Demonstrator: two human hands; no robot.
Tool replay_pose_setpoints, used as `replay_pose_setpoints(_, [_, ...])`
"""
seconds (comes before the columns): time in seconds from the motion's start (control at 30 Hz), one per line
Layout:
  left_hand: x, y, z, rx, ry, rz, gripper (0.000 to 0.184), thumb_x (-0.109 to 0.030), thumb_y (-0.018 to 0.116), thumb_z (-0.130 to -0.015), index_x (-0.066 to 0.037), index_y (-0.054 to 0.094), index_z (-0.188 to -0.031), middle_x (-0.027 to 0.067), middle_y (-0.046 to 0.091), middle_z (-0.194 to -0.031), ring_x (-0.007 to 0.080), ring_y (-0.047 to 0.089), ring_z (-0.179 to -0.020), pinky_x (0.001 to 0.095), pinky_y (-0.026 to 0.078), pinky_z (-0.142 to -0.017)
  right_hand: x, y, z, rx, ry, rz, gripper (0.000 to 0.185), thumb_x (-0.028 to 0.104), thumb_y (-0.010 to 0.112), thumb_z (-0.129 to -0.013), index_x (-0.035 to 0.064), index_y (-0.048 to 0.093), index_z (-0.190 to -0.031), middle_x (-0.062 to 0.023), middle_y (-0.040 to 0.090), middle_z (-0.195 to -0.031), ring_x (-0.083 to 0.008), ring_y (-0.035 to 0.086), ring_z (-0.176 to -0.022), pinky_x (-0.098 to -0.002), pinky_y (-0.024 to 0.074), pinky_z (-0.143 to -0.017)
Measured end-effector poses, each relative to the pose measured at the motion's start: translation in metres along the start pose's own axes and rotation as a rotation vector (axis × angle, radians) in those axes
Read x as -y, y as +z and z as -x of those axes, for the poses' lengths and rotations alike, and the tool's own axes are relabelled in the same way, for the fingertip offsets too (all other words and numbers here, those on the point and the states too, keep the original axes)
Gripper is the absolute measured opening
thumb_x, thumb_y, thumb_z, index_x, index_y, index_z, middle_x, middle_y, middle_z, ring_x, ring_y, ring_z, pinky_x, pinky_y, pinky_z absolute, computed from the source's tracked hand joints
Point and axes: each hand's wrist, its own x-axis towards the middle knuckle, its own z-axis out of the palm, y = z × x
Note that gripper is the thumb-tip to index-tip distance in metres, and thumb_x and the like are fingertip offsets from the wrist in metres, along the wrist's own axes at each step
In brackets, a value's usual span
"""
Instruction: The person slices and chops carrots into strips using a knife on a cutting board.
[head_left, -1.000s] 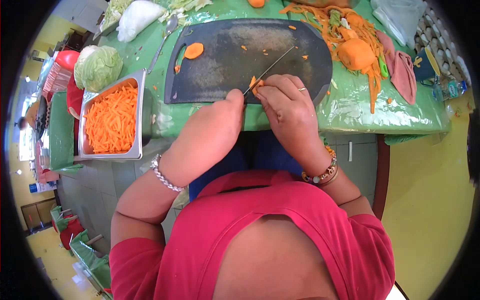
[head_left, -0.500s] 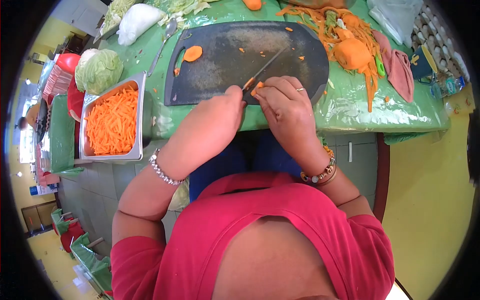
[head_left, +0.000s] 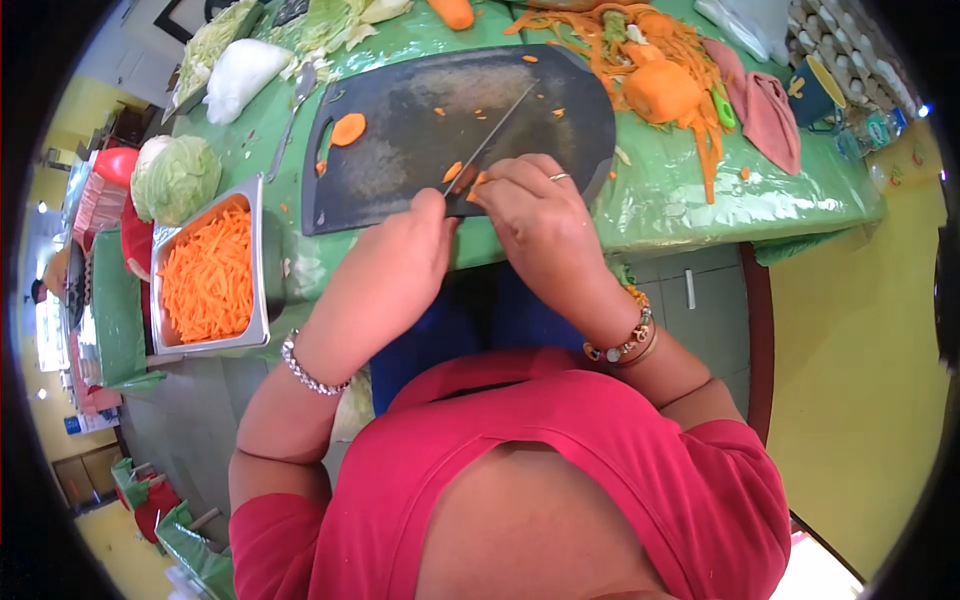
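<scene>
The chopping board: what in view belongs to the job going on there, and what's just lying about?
In the job:
knife, held in the left hand
carrot piece, held in the right hand
chopping board
metal tray of cut carrot, probably

Seemingly just lying about:
round cabbage
spoon
pink cloth
mug

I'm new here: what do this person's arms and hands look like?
Short, reddish-pink sleeves. The bare left hand has a silver chain bracelet at the wrist; the bare right hand has a ring, with a colourful beaded bracelet and thin bangle at the wrist.
</scene>
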Motion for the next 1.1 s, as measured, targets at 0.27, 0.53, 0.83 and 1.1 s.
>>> replay_pose_setpoints(0.27, [-0.002, 0.013, 0.002, -0.009, -0.025, -0.067, 0.022, -0.016, 0.052, -0.102, 0.002, 0.042, -0.097, 0.0286, 0.061, -0.074, 0.0498, 0.06, -0.073, 0.0569, 0.045, -0.062, 0.003, 0.002, 0.003, 0.011, 0.005, -0.012, 0.015, 0.001, 0.062, -0.075, 0.0029, 0.065, -0.09, -0.01, 0.063, -0.096, -0.0293, 0.061, -0.094, -0.039, 0.0501, -0.083])
replay_pose_setpoints(0.53, [0.001, 0.006, 0.01, -0.036, 0.048, 0.075, 0.023, -0.017, 0.052, -0.102, 0.002, 0.042, -0.096, 0.0272, 0.06, -0.071, 0.0488, 0.061, -0.071, 0.0562, 0.046, -0.061, 0.004, 0.003, 0.0, -0.031, -0.024, 0.021, 0.013, 0.002, 0.065, -0.077, 0.0023, 0.067, -0.089, -0.0087, 0.064, -0.095, -0.0277, 0.061, -0.092, -0.0383, 0.0502, -0.082])
replay_pose_setpoints(0.83, [0.009, 0.013, -0.001, -0.062, 0.097, 0.066, 0.023, -0.018, 0.05, -0.103, 0.002, 0.042, -0.094, 0.0252, 0.058, -0.066, 0.042, 0.06, -0.055, 0.0504, 0.047, -0.053, 0.007, 0.0, -0.004, 0.01, 0.005, 0.045, 0.011, 0.002, 0.069, -0.079, 0.0018, 0.067, -0.09, -0.0095, 0.064, -0.094, -0.0295, 0.06, -0.092, -0.0396, 0.0492, -0.081])
replay_pose_setpoints(1.1, [0.016, -0.038, 0.068, -0.088, -0.21, 0.528, 0.025, -0.026, 0.049, -0.106, -0.003, 0.045, -0.1, 0.0062, 0.054, -0.058, 0.0127, 0.052, -0.039, 0.0287, 0.039, -0.038, -0.005, 0.006, -0.043, 0.317, -0.229, 0.01, 0.012, -0.001, 0.061, -0.081, 0.0027, 0.063, -0.092, -0.0137, 0.063, -0.095, -0.0358, 0.058, -0.095, -0.0433, 0.0494, -0.085])
